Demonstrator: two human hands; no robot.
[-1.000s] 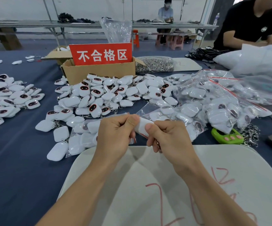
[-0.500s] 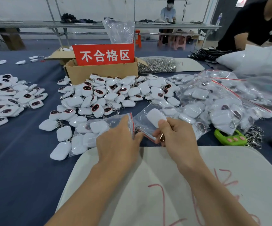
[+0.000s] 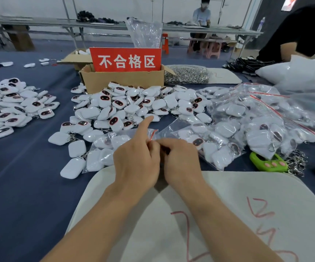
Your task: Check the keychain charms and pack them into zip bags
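The white charm held by the right hand half a second ago is no longer seen, and is judged bagged. The zip bag, beside the white pad at the worktop's near edge, is pinched at its red zip strip by both hands, the left hand with forefinger outstretched. Sealing is judged due.

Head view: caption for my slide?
Left hand and right hand pinch the red-striped mouth of a zip bag, white charms heaped behind.
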